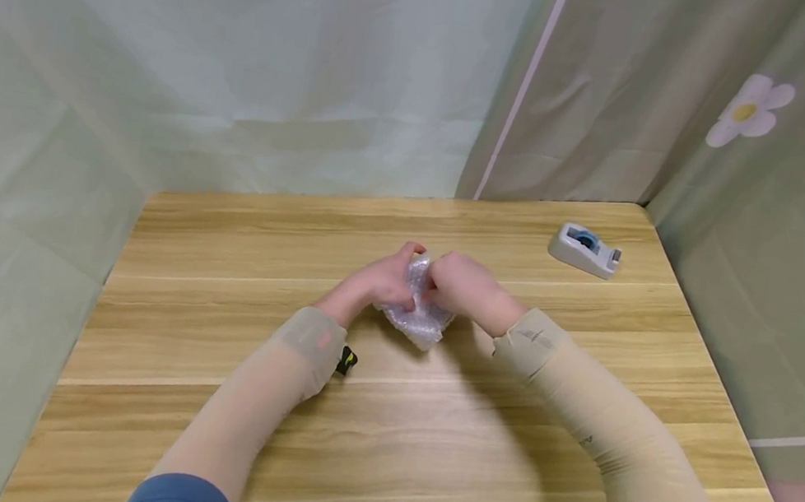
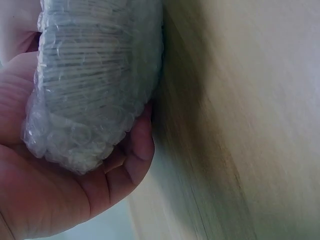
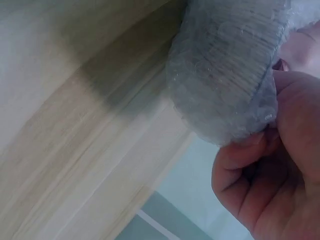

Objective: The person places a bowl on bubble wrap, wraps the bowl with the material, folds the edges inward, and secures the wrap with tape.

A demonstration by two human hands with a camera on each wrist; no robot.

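Observation:
A package in clear bubble wrap is between both hands near the middle of the wooden table. Through the wrap, thin stacked layers show as pale lines in the left wrist view; what they are I cannot tell. My left hand grips the package from the left, its thumb on the near face and its fingers curled round the other side. On the right, my right hand has its fingers curled and pinches the edge of the wrap between thumb and fingers, as the right wrist view shows.
A grey tape dispenser with a blue core stands at the table's back right. Partly hidden beside the left sleeve lies a small black item with a yellow-green mark. Curtains hang behind the wooden table and at its sides.

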